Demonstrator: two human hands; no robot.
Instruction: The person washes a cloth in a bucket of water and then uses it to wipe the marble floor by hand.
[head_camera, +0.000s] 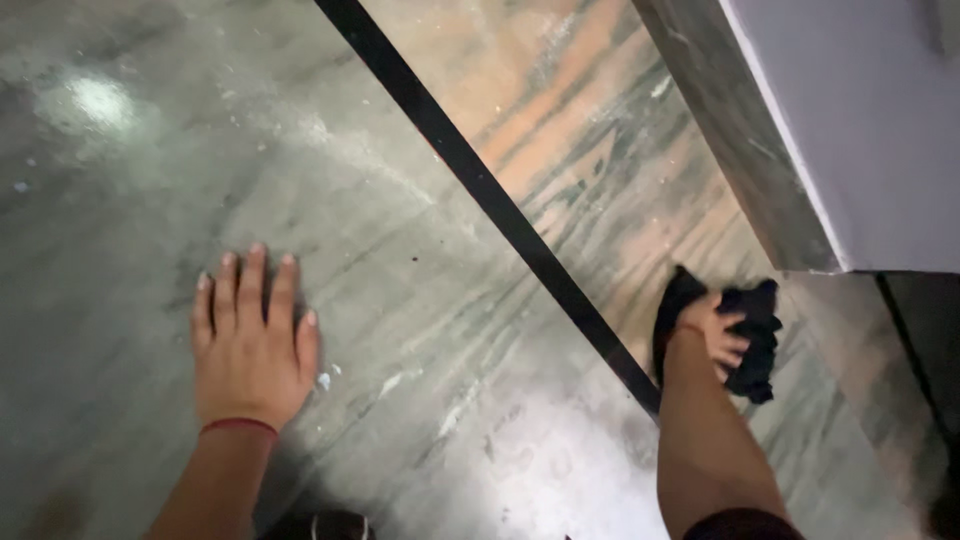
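The person's right hand (718, 335) has its grip closed around a crumpled black cloth rag (752, 340), pressing it onto the streaked pinkish-grey marble floor (600, 170) just right of a long black inlay strip (480, 185) that runs diagonally from the top centre down toward the right forearm. The rag lies under and around the fingers, bunched mostly to their far right, close to the base of a pale grey wall corner (850, 130). The left hand (250, 345) rests flat with fingers spread and holding nothing, on the greyer floor well left of the strip.
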